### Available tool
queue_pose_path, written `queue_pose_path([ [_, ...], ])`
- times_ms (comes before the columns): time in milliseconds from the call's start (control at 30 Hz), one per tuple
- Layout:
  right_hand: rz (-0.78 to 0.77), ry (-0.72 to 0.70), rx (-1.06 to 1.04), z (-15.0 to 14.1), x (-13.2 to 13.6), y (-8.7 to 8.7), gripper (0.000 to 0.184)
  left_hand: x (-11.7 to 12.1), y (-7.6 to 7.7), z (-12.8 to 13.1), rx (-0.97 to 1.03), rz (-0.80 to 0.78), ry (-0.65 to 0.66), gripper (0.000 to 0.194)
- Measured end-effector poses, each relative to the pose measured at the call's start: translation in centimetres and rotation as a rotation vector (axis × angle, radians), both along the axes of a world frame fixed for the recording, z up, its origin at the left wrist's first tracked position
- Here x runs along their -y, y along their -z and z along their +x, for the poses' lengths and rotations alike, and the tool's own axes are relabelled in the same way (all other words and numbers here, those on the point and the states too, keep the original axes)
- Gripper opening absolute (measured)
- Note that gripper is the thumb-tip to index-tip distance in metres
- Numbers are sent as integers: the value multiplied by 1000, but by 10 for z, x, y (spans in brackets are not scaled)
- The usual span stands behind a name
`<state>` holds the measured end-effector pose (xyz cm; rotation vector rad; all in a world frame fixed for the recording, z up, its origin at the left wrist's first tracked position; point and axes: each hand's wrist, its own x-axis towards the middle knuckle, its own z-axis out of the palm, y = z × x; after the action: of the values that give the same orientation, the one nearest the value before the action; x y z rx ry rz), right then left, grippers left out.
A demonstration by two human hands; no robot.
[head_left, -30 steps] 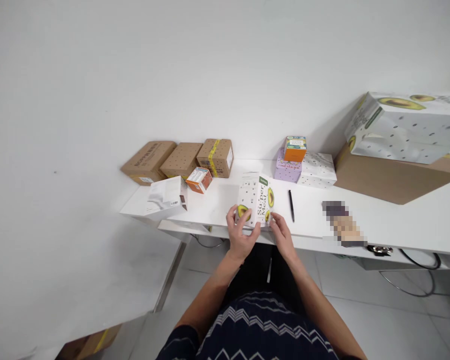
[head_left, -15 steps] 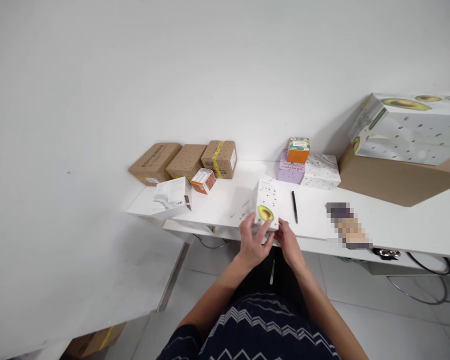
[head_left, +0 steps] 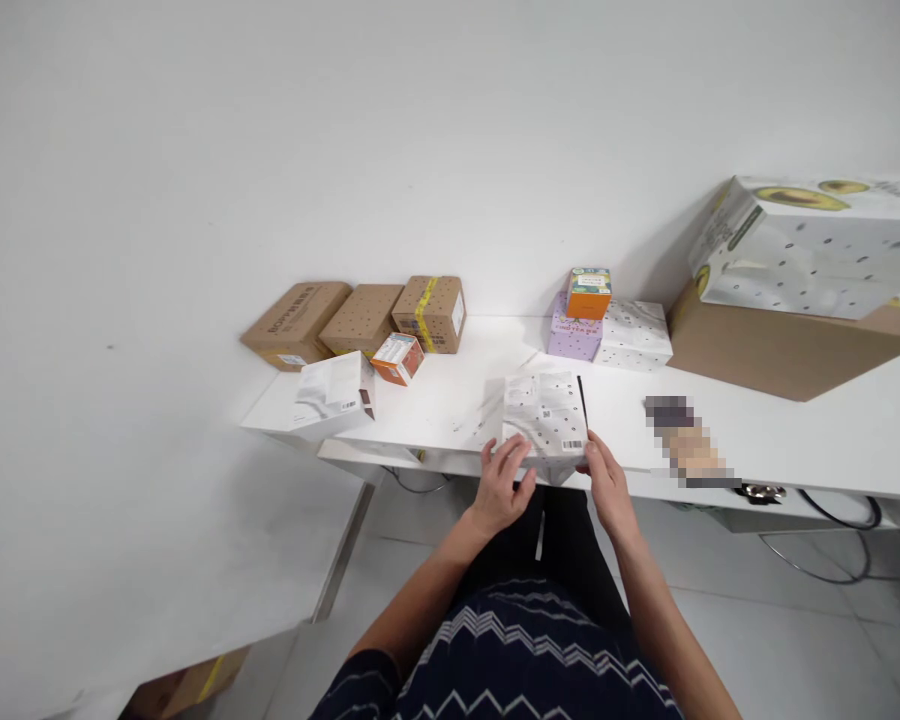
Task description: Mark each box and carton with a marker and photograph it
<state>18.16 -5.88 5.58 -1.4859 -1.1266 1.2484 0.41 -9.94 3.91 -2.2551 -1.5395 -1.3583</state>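
Observation:
A white spotted box (head_left: 546, 410) with a barcode and small print on its upper face stands at the front edge of the table, close to my body. My right hand (head_left: 606, 480) grips its front right corner, thumb and fingers closed about the edge. On the left, my left hand (head_left: 501, 484) has its fingers apart, the tips resting lightly on the box's front left part. A black pen (head_left: 583, 395) lies just beyond the right side of the box, partly hidden by it.
Brown cartons (head_left: 362, 320), a small orange box (head_left: 398, 358) and a white box (head_left: 331, 388) stand at left. Behind are a lilac box (head_left: 574, 340), an orange-and-green box (head_left: 589, 295) and a white box (head_left: 634, 336). A large avocado-printed box (head_left: 810, 255) rests on a brown carton (head_left: 780, 350) at right.
The box has been turned: its avocado picture no longer shows and a broader face with a barcode is up. My right hand has moved outward to the right corner.

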Motion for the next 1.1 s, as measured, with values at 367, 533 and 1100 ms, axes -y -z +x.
queue_pose_path([
  [367, 319, -222, 300, -30, -22, 18, 58, 2, 8, -24, 259, -21, -67, 46],
  [533, 284, -201, 287, -29, -22, 19, 58, -1, 18, -25, 647, -135, -196, 40],
  [1100, 110, -129, 141, -36, -17, 20, 63, -9, -7, -12, 710, -235, -272, 47],
])
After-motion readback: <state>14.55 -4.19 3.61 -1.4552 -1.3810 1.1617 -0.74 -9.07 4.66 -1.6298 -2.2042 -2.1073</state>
